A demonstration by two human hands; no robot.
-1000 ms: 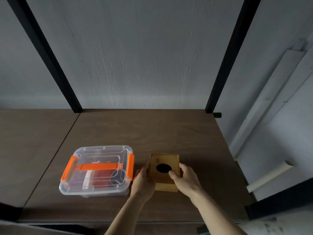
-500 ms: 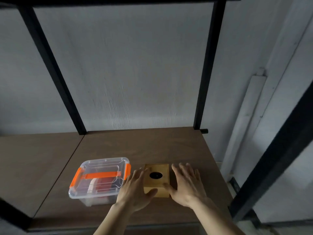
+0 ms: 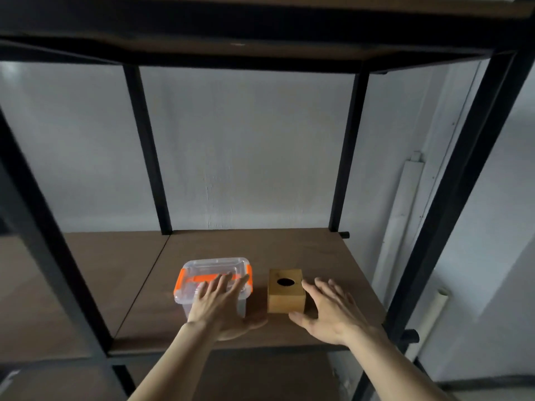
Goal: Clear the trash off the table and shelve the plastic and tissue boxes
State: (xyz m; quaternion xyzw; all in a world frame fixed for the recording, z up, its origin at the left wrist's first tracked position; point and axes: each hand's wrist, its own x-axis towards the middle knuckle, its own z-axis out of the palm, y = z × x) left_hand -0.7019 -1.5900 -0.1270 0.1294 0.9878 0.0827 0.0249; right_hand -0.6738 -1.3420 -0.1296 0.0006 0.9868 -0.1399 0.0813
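Observation:
A wooden tissue box with a round black hole in its top stands on the brown shelf board. To its left sits a clear plastic box with orange latches and an orange handle. My left hand hovers in front of the plastic box with fingers spread, covering its near right part. Just right of the tissue box, my right hand is spread flat, apart from the box. Neither hand holds anything.
Black metal uprights frame the shelf, and a thick post stands at the right front. Another shelf board hangs overhead. A second brown board adjoins on the left. A grey wall is behind.
Both hands have let go of the tissue box and pulled back and apart, the left one now in front of the plastic box. The camera has drawn back from the shelf.

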